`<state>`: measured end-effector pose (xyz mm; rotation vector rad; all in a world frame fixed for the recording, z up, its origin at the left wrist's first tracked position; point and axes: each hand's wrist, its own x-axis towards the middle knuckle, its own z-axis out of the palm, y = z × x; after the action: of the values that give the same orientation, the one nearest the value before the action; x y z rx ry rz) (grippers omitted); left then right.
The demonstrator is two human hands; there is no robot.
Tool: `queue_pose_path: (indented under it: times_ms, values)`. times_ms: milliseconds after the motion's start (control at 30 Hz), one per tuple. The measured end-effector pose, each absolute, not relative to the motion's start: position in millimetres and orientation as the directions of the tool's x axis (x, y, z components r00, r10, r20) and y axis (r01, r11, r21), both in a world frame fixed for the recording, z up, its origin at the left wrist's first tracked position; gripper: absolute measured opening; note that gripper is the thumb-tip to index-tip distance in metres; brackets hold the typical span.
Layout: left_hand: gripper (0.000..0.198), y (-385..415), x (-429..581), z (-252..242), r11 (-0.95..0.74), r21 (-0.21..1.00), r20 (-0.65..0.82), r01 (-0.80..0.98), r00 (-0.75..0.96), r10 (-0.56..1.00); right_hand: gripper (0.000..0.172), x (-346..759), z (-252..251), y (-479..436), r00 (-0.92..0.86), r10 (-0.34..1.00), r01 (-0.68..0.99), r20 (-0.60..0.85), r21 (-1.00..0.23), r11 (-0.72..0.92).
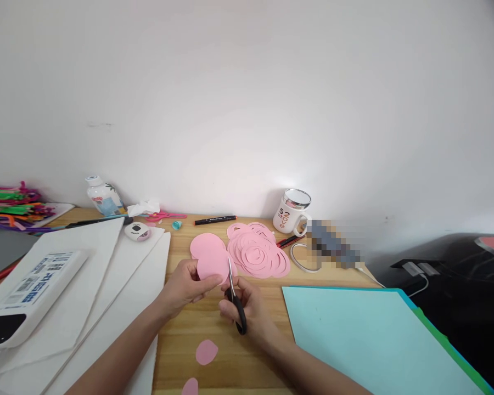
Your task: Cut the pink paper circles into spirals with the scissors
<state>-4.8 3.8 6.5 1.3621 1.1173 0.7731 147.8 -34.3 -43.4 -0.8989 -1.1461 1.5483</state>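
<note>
A rounded piece of pink paper (211,264) is pinched between the thumb and fingers of my left hand (189,285). My right hand (249,307) grips black-handled scissors (239,315), their blades pointing up along the right edge of that paper. Whether the blades are apart is too fine to tell. Behind the held paper lies another pink paper circle (203,242). To its right sits a heap of pink paper spirals (255,252). Two small pink paper petals, one being the upper petal (207,351), rest on the wood nearer to me.
White sheets (119,307) with a white box-like device (33,296) lie at left; light-blue sheets (354,323) at right. Along the wall stand a bottle (105,196), pink scissors (167,215), a black marker (215,220) and a mug (290,214). Pipe cleaners (14,206) lie far left.
</note>
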Motion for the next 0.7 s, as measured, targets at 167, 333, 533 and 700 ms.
queue_pose_path:
  times_ms: [167, 333, 533, 700]
  values:
    - [0.036, 4.2, -6.0, 6.7, 0.098, 0.983, -0.144, 0.156, 0.322, 0.936, 0.028, 148.8, -47.8, -33.8, -0.256, 0.966, -0.249, -0.037, -0.963, -0.103]
    - [0.033, 2.7, -4.4, 7.5, 0.136, 0.986, -0.161, 0.099, 0.327, 0.931, 0.030, 148.4, -50.0, -33.4, -0.237, 0.971, -0.244, -0.027, -0.966, -0.086]
    - [0.030, 2.0, -3.1, 5.3, 0.140, 0.977, -0.189, 0.160, 0.345, 0.919, 0.035, 148.0, -44.0, -34.2, -0.261, 0.965, -0.244, -0.003, -0.967, -0.069]
    - [0.032, 1.1, -3.0, 5.8, 0.137, 0.971, -0.199, 0.194, 0.350, 0.915, 0.038, 149.0, -33.8, -33.4, -0.238, 0.971, -0.272, 0.038, -0.962, -0.029]
